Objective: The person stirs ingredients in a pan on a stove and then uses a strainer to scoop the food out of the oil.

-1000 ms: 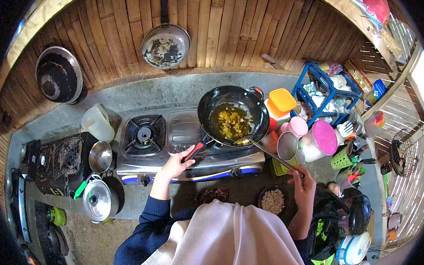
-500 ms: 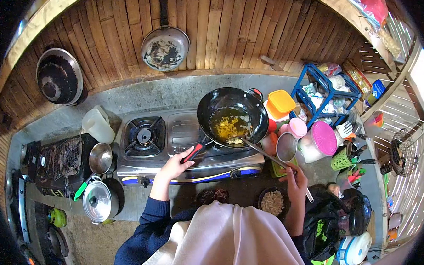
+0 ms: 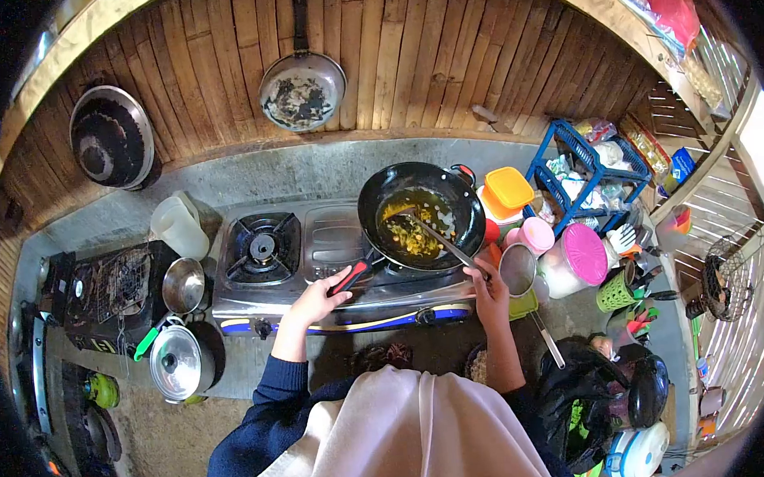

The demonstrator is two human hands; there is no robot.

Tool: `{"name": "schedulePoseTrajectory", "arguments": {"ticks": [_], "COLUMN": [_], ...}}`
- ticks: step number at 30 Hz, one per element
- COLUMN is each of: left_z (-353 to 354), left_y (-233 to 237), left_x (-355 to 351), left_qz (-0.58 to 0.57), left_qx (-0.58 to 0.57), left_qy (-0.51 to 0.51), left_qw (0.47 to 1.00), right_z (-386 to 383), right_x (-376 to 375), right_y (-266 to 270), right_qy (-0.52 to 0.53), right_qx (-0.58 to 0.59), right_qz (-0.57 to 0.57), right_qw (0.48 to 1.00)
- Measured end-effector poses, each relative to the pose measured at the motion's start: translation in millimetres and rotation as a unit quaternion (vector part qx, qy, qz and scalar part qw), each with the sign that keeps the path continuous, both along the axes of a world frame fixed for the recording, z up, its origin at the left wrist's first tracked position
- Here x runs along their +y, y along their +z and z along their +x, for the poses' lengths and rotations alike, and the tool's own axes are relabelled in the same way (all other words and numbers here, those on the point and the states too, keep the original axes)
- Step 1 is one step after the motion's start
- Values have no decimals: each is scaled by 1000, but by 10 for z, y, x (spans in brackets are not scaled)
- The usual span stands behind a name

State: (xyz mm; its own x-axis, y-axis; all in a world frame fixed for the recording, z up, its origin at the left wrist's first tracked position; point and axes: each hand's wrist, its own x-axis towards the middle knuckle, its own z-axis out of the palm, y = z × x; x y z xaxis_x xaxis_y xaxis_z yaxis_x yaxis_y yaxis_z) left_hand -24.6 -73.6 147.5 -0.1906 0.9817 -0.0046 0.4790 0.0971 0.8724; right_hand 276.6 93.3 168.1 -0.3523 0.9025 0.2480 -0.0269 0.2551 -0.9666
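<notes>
A black wok (image 3: 454, 191) with yellow food in oil sits on the right burner of a steel gas stove (image 3: 335, 241). My left hand (image 3: 318, 296) grips the wok's red and black handle (image 3: 354, 274). My right hand (image 3: 491, 289) holds a long metal spatula (image 3: 438, 235) whose blade is in the food near the wok's middle. The spatula's shaft also sticks out behind my right hand, over the counter.
The stove's left burner (image 3: 261, 245) is bare. Left of the stove stand a white jug (image 3: 177, 228), a small steel pot (image 3: 183, 285) and a lidded pot (image 3: 174, 362). Coloured containers (image 3: 564, 255) and a blue rack (image 3: 586, 172) crowd the right. Pans hang on the bamboo wall (image 3: 301, 87).
My right hand has moved up and left toward the wok, and the spatula blade has gone from the near rim into the middle of the food. The left hand has stayed on the handle.
</notes>
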Motion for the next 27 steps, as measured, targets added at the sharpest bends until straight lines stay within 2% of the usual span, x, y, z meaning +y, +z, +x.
{"name": "schedulePoseTrajectory", "arguments": {"ticks": [5,7,10,14,27], "left_z": [15,21,39,20,1], "left_y": [27,37,93,63,45], "left_x": [-4,-6,-10,4,13], "left_qz": [8,5,1,-16,-19], "left_qx": [9,10,9,-2,-16], "left_qy": [2,3,4,3,-3], "left_qw": [1000,1000,1000,1000,1000], "right_z": [-139,-127,-60,122,701], "right_x": [81,82,130,72,-408], "right_y": [14,44,-88,-69,581], "right_qy": [-21,-36,-19,-38,-66], "right_qx": [21,-26,26,8,-181], "right_qz": [-41,-10,-13,11,53], "right_qw": [999,999,999,999,980]}}
